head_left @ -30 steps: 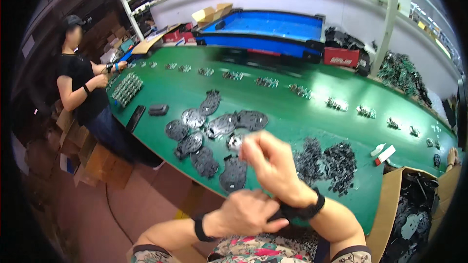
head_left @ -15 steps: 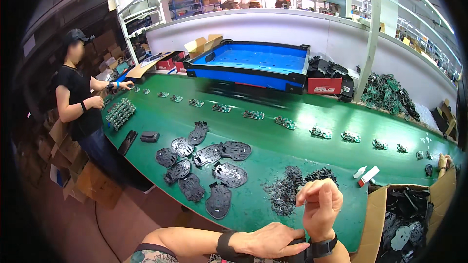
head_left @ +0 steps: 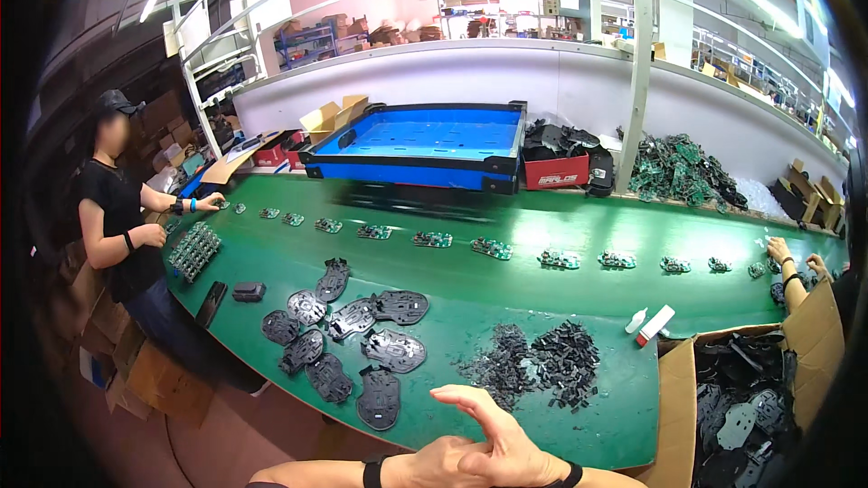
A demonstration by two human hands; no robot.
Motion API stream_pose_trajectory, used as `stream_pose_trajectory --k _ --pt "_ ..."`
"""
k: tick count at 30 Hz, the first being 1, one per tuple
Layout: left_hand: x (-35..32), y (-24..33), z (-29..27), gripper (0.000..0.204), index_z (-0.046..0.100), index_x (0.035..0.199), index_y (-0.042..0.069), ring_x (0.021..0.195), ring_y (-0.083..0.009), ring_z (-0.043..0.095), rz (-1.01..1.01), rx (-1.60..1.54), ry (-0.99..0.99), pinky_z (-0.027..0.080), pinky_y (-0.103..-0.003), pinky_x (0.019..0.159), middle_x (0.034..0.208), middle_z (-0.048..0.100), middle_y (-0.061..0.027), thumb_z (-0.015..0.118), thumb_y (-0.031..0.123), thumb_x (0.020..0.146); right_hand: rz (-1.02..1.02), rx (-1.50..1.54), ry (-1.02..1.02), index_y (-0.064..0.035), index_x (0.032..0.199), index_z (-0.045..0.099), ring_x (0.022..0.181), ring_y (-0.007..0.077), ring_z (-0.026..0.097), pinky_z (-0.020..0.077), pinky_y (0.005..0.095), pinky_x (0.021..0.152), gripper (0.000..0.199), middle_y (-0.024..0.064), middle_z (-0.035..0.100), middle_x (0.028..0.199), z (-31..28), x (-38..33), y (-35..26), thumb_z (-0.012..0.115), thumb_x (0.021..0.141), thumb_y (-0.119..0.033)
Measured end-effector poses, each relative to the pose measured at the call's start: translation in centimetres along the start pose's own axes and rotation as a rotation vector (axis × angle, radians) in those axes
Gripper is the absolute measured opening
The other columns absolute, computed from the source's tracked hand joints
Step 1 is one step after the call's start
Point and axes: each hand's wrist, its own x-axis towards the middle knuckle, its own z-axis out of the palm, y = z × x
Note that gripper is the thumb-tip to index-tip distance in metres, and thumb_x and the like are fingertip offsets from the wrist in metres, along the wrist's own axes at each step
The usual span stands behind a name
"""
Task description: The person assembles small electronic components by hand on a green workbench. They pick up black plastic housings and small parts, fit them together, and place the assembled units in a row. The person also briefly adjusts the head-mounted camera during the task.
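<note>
Both my hands are at the bottom middle, above the near edge of the green table, and they overlap. My right hand [head_left: 509,452] has its fingers stretched up and to the left, apart from its thumb, with nothing visible in it. The thumb rests against my left hand [head_left: 443,463], whose fingers are mostly hidden behind the right. A black band sits on each wrist. Just beyond my hands lie two piles of small black pieces, a finer pile [head_left: 497,366] and a coarser pile [head_left: 565,363]. Several black plastic shell plates [head_left: 394,351] are spread to the left.
Circuit boards [head_left: 491,248] line the green belt [head_left: 533,208]. A blue tray [head_left: 416,140] stands behind. A cardboard box [head_left: 676,407] of black parts stands right, near a white bottle [head_left: 636,320]. One co-worker [head_left: 117,217] stands left; another's hand [head_left: 778,249] reaches in from the right.
My right hand has come down from its raised, curled pose, and its fingers now stretch out. My left hand has left the right wristband area. The whole view has shifted slightly.
</note>
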Motion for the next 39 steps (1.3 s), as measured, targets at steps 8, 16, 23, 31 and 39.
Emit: stream_pose_trajectory --k 8,16,23,31,39 --pt "-0.9 0.4 -2.2 0.037 0.064 0.086 0.004 0.067 -0.0286 0.061 0.054 -0.064 0.199 0.048 -0.037 0.059 0.073 0.059 -0.0133 0.057 0.04 0.087 -0.289 -0.195 0.062 0.0008 0.13 0.044 0.124 0.0347 0.04 0.0314 0.0425 0.105 0.07 0.0187 0.044 0.13 0.6 0.4 1.2 0.069 0.076 -0.037" --pt "-0.5 -4.2 -9.7 0.062 0.059 0.065 0.005 0.049 -0.0216 0.051 -0.297 -0.25 0.494 0.041 -0.03 0.048 0.064 0.06 -0.0076 0.035 0.054 0.096 -0.283 -0.345 0.171 -0.0023 0.132 0.044 0.126 0.0242 0.044 0.0341 0.0426 0.105 0.056 0.0143 0.05 0.129 0.3 -1.4 2.0 0.064 0.081 -0.016" --pt "-2.7 -4.8 -8.6 0.056 0.056 0.084 0.005 0.057 -0.0139 0.043 -0.864 -1.683 1.013 0.032 -0.024 0.044 0.076 0.055 -0.0089 0.038 0.057 0.094 -0.091 0.913 0.597 -0.0035 0.097 0.058 0.087 0.0213 0.051 0.0425 0.0337 0.077 0.047 0.0093 0.058 0.09 -4.6 3.0 -1.3 0.037 0.1 -0.045" --pt "-4.6 -5.5 -7.0 0.054 0.058 0.09 0.004 0.062 -0.0159 0.047 -0.784 -1.736 1.037 0.035 -0.025 0.048 0.082 0.057 -0.0104 0.038 0.053 0.096 0.047 0.835 0.458 -0.0061 0.082 0.053 0.07 0.0187 0.043 0.0359 0.0314 0.063 0.039 0.0055 0.049 0.069 -3.1 2.9 -0.7 0.038 0.101 -0.036" --pt "-11.8 -6.8 -8.8 0.026 0.059 0.1 0.001 0.075 -0.0146 0.049 -0.679 -1.609 1.169 0.039 -0.023 0.057 0.095 0.059 -0.011 0.054 0.026 0.093 0.123 0.466 0.319 -0.0021 0.08 0.048 0.064 0.0195 0.048 0.0406 0.0313 0.059 0.026 0.0116 0.052 0.067 -2.8 1.3 1.3 0.054 0.094 -0.023"
